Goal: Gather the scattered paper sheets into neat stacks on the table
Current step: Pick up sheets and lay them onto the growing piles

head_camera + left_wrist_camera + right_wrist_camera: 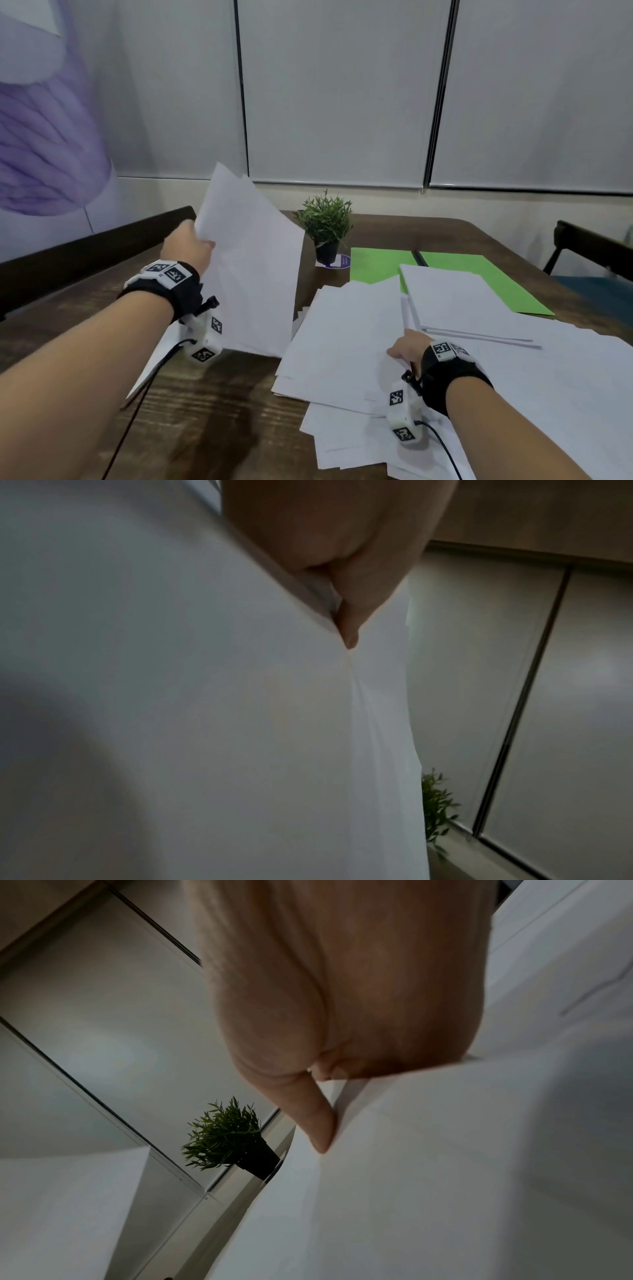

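While the left hand (186,246) pinches a raised bundle of white sheets (253,274) left of the potted plant (325,226), the right hand (407,349) grips the edge of sheets in the loose pile (342,342) on the wooden table (222,411), in front of the plant and beside a green folder (376,267).

Even, soft room light up top; both wrist views run dim and smeared.

Head view is bright and flat, the raised sheets (253,260) blurred by motion, wall lines bowing toward the edges. Forearms throw soft shadows on the table (219,411). Left wrist view is murky, its lower left corner grey, perhaps shadow. In the right wrist view the plant (226,1137) reads fairly sharp.
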`<state>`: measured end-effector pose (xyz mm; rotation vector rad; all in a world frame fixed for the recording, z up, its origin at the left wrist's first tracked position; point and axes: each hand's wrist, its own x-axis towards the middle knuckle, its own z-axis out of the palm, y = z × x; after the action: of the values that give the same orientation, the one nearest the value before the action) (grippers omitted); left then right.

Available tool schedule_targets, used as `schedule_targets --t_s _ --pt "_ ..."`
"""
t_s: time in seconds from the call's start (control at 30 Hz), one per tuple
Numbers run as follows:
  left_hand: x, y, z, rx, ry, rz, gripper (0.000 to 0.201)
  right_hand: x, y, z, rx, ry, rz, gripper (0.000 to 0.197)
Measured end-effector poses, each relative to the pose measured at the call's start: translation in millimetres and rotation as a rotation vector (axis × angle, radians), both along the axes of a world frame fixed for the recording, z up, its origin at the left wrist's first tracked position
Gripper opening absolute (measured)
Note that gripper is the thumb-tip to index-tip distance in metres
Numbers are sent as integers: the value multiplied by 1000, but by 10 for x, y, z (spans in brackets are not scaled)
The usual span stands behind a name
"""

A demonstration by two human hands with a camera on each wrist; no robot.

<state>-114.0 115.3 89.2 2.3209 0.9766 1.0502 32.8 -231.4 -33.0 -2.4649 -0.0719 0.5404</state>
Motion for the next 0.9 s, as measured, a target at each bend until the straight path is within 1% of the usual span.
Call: schedule_targets --t_s 0.03,0.07,0.1,0.13,0.2,0.27,0.3,0.33,0.4,0.47,0.5,0.53,0.6,0.63,0.67,0.7,0.73,0.77,0.8,0.83,0.87,0.9 --pt "16 -17 66 1 -41 0 24 17 -1 -13 14 2 13 44" --pt "35 -37 130 -5 -82 -10 24 35 -9 -56 2 16 62 44" --pt "57 -53 188 -31 -119 -29 26 37 -23 -95 41 22 74 45" --pt "82 -75 237 -64 -152 -49 28 79 -20 -122 128 46 24 46" --pt "149 -90 287 -161 -225 -98 33 76 -30 -95 185 71 -33 51" --pt "240 -108 272 -259 -279 -159 38 84 -41 -63 261 79 -99 63" --pt "293 -129 229 -308 -276 -186 40 67 -50 -57 324 104 -126 72" --pt "347 -155 153 -366 -268 -222 42 93 -54 -96 387 133 -146 79" --pt "484 -199 -89 -483 -226 -294 46 94 -60 -132 551 199 -233 84" --pt "601 -285 -401 -555 -122 -318 41 85 -51 -153 722 240 -313 99" --pt "658 -326 -577 -587 -66 -318 39 88 -45 -175 766 253 -327 108" --pt "703 -390 -735 -611 -15 -322 38 102 -55 -189 792 280 -318 108" --pt "807 -535 -1047 -642 80 -340 36 128 -74 -207 874 358 -275 93" --pt "812 -672 -1134 -661 140 -353 35 136 -86 -217 892 396 -237 89" --pt "816 -793 -1210 -686 215 -376 36 137 -103 -224 877 397 -198 82" --pt "821 -891 -1269 -682 307 -395 39 111 -114 -189 819 370 -133 70" --pt "813 -978 -1290 -684 393 -398 44 105 -125 -165 728 313 -71 56" --pt "826 -1023 -1334 -691 436 -406 49 82 -137 -131 606 255 9 46" --pt "832 -1048 -1350 -707 459 -410 52 137 -142 -182 489 181 92 50" --pt "834 -1051 -1356 -712 463 -419 52 184 -155 -237 401 128 149 61" --pt "826 -1062 -1333 -714 456 -413 50 205 -164 -261 366 115 186 70" --pt "828 -1045 -1335 -728 439 -404 49 233 -172 -298 361 105 205 72"
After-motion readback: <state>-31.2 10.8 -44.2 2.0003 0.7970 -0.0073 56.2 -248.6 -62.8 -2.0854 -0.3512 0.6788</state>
